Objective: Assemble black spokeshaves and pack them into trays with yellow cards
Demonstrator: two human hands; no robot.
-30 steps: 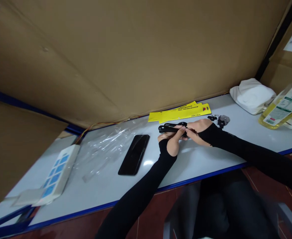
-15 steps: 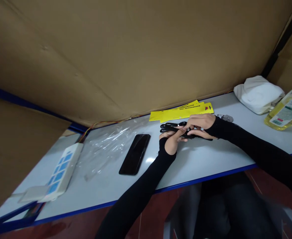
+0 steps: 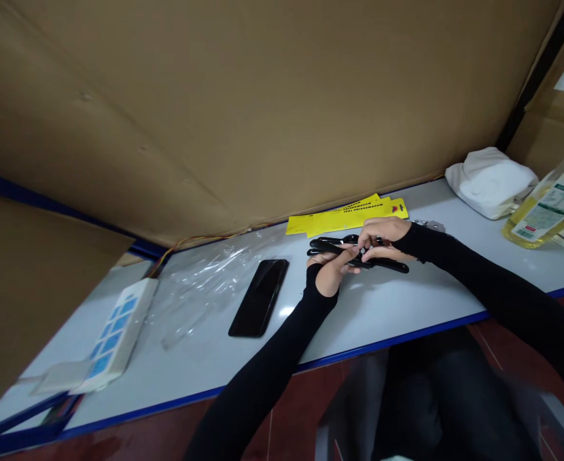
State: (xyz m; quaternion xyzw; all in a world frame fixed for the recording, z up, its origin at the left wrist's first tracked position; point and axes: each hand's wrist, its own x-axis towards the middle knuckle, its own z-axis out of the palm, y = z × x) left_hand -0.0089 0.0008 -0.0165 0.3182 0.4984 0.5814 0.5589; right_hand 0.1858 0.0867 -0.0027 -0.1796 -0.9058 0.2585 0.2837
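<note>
In the middle of the table I hold a bundle of black-handled tools (image 3: 391, 264), their kind hidden by my fingers. My left hand (image 3: 330, 275) closes round the bundle from the left, thumb on top. From the right, my right hand (image 3: 382, 234) pinches at the middle of the bundle with bent fingers; a small metal bit shows between the two hands. Just behind them lie overlapping yellow cards (image 3: 330, 221) printed "woodworking tool". Some shiny metal pieces (image 3: 436, 226) lie beyond my right wrist, partly covered by the sleeve.
To the left are a black phone (image 3: 258, 298), crumpled clear plastic wrap (image 3: 205, 282) and a white power strip (image 3: 130, 326). A white cloth bundle (image 3: 490, 182) and a bottle of yellow liquid (image 3: 545, 208) stand on the right. A cardboard wall (image 3: 282, 115) rises behind the table.
The view has shifted slightly, so most things sit a little further left. Both hands keep hold of the bundle, with only slight movement of the right fingers.
</note>
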